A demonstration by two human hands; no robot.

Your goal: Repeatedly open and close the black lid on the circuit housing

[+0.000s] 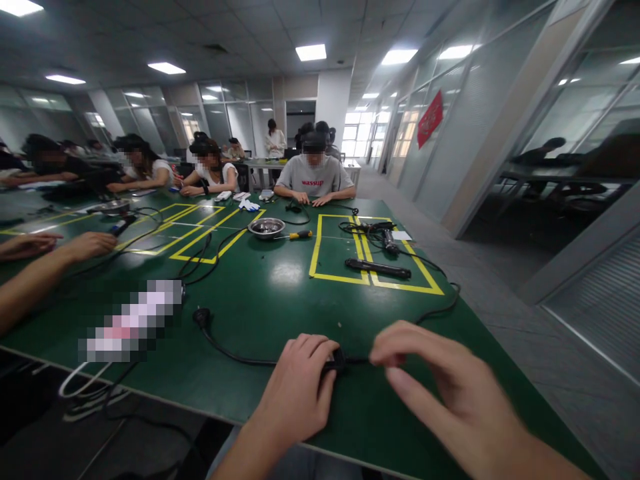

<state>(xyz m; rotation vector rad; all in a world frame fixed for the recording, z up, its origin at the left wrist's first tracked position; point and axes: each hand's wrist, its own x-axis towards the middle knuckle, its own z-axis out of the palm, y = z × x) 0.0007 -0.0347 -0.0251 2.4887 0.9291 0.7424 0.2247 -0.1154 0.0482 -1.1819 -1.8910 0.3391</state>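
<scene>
My left hand [303,387] rests near the table's front edge, thumb and fingers closed around a small black box [338,361] in a power cord. Most of that box is hidden by the hand. On the left the cord [235,357] ends in a black plug [201,317]; on the right it runs toward my right hand [445,387]. That hand is slightly blurred, its fingers curved and the thumb apart, with nothing visible between them. Its fingertips are close to the cord; whether they touch it I cannot tell.
On the green table [280,313] are a black bar-shaped object [377,269], tangled black cables [367,228], a metal bowl [267,229] and a yellow-handled screwdriver [301,235]. A blurred-out white object [135,320] lies left. Another person's arm [50,273] reaches in; a person [315,177] sits opposite.
</scene>
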